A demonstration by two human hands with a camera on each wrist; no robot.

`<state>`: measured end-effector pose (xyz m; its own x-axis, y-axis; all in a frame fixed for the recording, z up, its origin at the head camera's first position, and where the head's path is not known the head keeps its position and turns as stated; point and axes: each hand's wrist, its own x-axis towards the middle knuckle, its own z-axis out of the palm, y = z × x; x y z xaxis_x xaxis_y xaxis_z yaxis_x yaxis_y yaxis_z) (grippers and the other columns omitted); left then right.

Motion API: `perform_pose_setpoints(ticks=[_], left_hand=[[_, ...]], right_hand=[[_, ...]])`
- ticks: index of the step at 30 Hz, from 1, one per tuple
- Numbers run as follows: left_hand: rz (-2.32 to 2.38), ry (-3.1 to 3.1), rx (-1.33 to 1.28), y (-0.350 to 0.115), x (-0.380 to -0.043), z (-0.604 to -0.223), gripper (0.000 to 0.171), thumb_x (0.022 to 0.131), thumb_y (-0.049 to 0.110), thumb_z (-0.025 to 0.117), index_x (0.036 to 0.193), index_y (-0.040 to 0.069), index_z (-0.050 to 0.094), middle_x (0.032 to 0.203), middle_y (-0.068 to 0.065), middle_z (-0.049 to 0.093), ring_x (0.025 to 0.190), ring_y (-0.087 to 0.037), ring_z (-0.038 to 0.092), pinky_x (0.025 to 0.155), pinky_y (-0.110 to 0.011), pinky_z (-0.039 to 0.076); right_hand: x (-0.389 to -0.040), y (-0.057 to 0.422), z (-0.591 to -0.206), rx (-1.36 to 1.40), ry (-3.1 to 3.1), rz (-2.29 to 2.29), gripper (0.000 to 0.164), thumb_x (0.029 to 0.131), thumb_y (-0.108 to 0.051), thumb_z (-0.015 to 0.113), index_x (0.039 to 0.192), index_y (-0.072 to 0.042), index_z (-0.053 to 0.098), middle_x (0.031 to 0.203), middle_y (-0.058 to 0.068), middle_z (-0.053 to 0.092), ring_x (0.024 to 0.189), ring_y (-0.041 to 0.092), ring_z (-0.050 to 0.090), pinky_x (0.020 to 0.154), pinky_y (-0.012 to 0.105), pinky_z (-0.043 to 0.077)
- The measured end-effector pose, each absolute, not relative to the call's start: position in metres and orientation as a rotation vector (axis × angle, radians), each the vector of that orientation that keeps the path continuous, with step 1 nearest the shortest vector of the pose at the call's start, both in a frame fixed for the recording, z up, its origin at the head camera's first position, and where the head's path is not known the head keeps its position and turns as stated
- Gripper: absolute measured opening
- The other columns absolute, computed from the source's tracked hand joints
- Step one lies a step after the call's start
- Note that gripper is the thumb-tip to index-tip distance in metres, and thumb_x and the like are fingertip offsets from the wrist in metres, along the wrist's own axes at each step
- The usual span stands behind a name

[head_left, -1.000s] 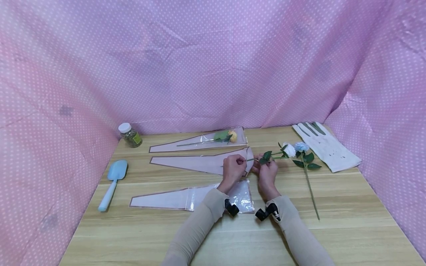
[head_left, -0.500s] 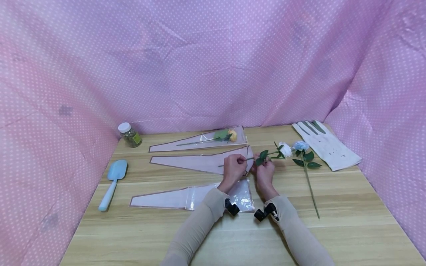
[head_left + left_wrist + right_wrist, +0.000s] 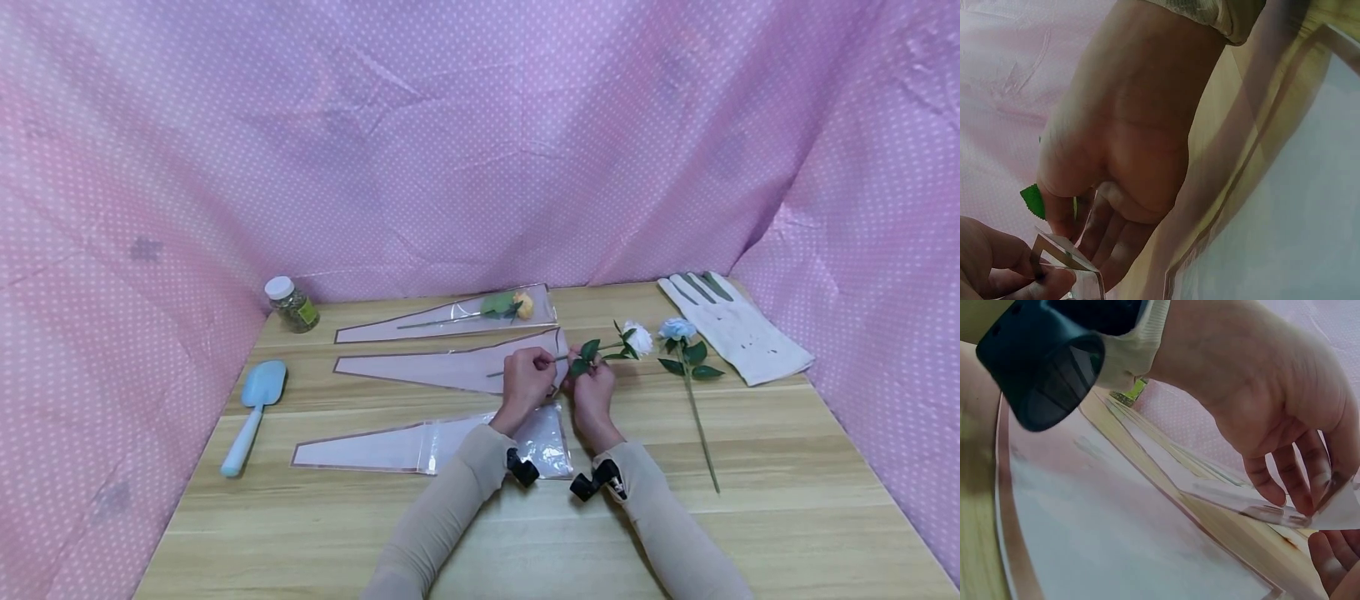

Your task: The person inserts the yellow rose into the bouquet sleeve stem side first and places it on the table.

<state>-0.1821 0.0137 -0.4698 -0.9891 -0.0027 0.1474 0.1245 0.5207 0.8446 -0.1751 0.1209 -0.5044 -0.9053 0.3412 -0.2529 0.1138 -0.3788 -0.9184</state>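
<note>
My left hand (image 3: 528,379) pinches the mouth edge of the middle flower sleeve (image 3: 420,367), a tapered clear-and-white wrapper with a brown border. In the left wrist view its fingertips (image 3: 1013,262) hold the lifted edge. My right hand (image 3: 594,392) holds the stem of a white artificial rose (image 3: 638,339) near its green leaves. The stem runs leftward past my left hand, its lower end lying over or within the sleeve; which one is hard to tell. The bloom sits right of the sleeve. Both hands are close together at the sleeve's mouth.
Behind lies a sleeve (image 3: 367,333) with a yellow rose (image 3: 523,306) in it. Another sleeve (image 3: 360,452) lies in front, under my left forearm. A blue rose (image 3: 678,330) and white glove (image 3: 742,333) lie right; a lidded jar (image 3: 296,308) and blue trowel (image 3: 255,412) left.
My right hand and the white rose have shifted left, and more stem shows to the left of my left hand. The left hand stays nearly in place at the sleeve's mouth.
</note>
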Motion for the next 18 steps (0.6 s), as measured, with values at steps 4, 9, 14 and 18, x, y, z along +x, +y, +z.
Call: perform_pose_setpoints(ticks=[4, 9, 14, 18], left_hand=[[-1.441, -2.625, -0.107, 0.0149, -0.1822, -0.4713, 0.007, 0.081, 0.002, 0.070, 0.082, 0.002, 0.077, 0.071, -0.009, 0.074, 0.056, -0.007, 0.057, 0.056, -0.016, 0.045], [-1.402, -2.620, -0.103, 0.0158, -0.1816, -0.4721, 0.006, 0.080, 0.003, 0.071, 0.082, 0.004, 0.077, 0.072, -0.008, 0.074, 0.059, -0.007, 0.058, 0.058, -0.016, 0.046], [-1.400, -2.621, -0.100, 0.0167, -0.1811, -0.4703, 0.007, 0.080, 0.003, 0.071, 0.082, 0.004, 0.078, 0.073, -0.008, 0.075, 0.061, -0.008, 0.058, 0.058, -0.016, 0.045], [-1.407, -2.618, -0.107, 0.0176, -0.1814, -0.4689, 0.007, 0.080, 0.003, 0.071, 0.083, 0.005, 0.078, 0.072, -0.008, 0.074, 0.060, -0.008, 0.058, 0.059, -0.016, 0.045]], right_hand=[[-0.1747, 0.1204, -0.5035, -0.624, -1.681, 2.392, 0.022, 0.097, -0.015, 0.063, 0.114, -0.003, 0.062, 0.081, 0.000, 0.063, 0.058, 0.006, 0.051, 0.054, 0.021, 0.045], [-0.1737, 0.1185, -0.5024, -0.609, -1.685, 2.361, 0.030, 0.095, -0.013, 0.065, 0.119, 0.004, 0.060, 0.077, -0.005, 0.063, 0.057, 0.004, 0.050, 0.054, 0.020, 0.044], [-0.1729, 0.1159, -0.5030, -0.592, -1.666, 2.372, 0.032, 0.095, -0.011, 0.066, 0.121, 0.005, 0.059, 0.075, -0.009, 0.062, 0.056, 0.003, 0.048, 0.053, 0.017, 0.041], [-0.1742, 0.1150, -0.5047, -0.593, -1.662, 2.337, 0.030, 0.094, -0.010, 0.067, 0.119, 0.004, 0.061, 0.073, -0.010, 0.062, 0.057, 0.002, 0.048, 0.054, 0.016, 0.040]])
